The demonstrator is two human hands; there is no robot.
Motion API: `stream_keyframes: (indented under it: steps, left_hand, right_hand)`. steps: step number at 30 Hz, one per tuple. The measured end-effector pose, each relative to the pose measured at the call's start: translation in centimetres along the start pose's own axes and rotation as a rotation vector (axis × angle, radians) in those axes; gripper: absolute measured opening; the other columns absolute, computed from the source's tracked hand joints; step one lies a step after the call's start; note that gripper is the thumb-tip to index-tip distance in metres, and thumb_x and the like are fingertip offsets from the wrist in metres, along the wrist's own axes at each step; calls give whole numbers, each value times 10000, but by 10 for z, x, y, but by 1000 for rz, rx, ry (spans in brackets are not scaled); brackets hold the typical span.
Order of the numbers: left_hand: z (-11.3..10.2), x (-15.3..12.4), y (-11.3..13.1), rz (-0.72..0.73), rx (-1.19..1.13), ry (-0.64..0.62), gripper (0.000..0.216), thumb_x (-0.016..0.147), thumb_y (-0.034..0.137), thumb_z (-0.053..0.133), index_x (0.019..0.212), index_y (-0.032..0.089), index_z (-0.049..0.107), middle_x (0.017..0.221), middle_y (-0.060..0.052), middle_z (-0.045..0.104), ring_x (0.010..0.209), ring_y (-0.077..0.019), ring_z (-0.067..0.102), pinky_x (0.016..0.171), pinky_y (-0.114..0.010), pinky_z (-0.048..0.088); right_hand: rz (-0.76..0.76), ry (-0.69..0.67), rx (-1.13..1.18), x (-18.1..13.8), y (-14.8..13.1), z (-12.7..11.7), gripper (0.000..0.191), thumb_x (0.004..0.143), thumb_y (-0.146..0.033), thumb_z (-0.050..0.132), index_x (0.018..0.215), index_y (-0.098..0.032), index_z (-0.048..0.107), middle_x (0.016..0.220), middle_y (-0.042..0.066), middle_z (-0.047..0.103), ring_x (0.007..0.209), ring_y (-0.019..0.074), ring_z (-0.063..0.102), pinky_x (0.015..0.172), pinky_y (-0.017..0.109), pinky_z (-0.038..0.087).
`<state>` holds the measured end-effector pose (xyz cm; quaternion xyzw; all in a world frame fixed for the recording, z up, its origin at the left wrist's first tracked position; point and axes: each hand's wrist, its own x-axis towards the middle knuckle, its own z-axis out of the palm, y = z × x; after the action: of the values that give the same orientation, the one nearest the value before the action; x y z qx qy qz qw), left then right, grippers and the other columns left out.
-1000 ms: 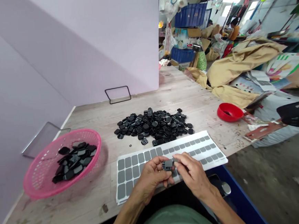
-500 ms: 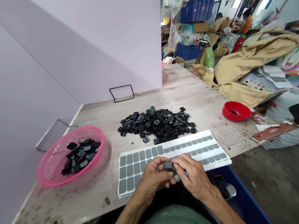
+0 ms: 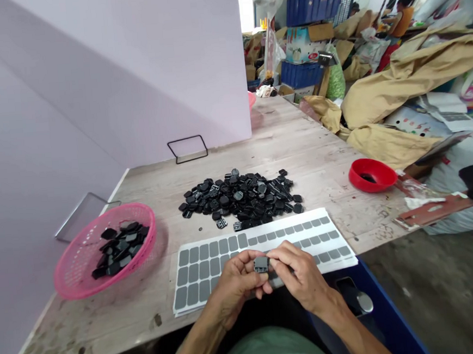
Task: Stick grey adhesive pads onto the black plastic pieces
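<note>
Between my fingertips is a small black plastic piece (image 3: 261, 264) with a grey face. My left hand (image 3: 241, 275) is closed on it from the left, thumb below and fingers behind. At its right edge my right hand (image 3: 296, 273) pinches with thumb and forefinger; whether a thin sticker is between them I cannot make out. Both hands are over the front of a white sheet of grey stickers (image 3: 205, 270), large ones at the left and smaller ones at the right. Behind the sheet lies a heap of similar black plastic pieces (image 3: 242, 198).
A pink basket (image 3: 63, 261) holding more black pieces stands at the left. At the right is a red bowl (image 3: 373, 177) with something dark inside. A black wire stand (image 3: 188, 149) is by the lilac partition (image 3: 150, 69). A blue crate (image 3: 388, 301) sits below the table edge.
My view has shifted a little, so the table things appear slightly further left. The black piece is tilted a little differently; both hands keep their grip on it.
</note>
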<state>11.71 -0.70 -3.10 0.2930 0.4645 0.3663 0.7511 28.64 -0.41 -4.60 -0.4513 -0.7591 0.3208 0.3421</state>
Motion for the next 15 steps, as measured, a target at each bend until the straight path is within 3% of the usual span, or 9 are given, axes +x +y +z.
stream_keyframes:
  steps: [3,6,9,15]
  left_hand:
    - [5,3,1,5,-29,-9,355,623,114,722,939,128,560,756,-35,678,516,-96,601,446,-166,411]
    - [6,5,-1,2,-19,-15,356,638,116,714,955,126,551,662,-20,662,517,-102,597,452,-164,410]
    - [4,5,-2,-14,34,2,354,653,114,700,973,127,551,583,0,637,501,-104,594,453,-164,414]
    - [-5,4,-1,-19,131,-33,374,617,114,715,954,127,555,741,-34,677,515,-121,624,437,-181,422]
  right_hand:
    - [-15,69,61,-1,4,-1,225,930,-195,395,993,-211,610,861,33,575,799,155,558,715,270,428]
    - [-37,78,47,-1,6,0,224,931,-189,394,1005,-214,603,858,32,568,789,154,552,703,274,423]
    - [-58,30,-36,-1,8,-1,222,917,-164,397,994,-207,600,845,35,550,774,158,536,690,279,415]
    - [-110,-82,-140,0,7,-2,201,875,-113,415,891,-193,598,824,30,539,763,155,508,685,275,400]
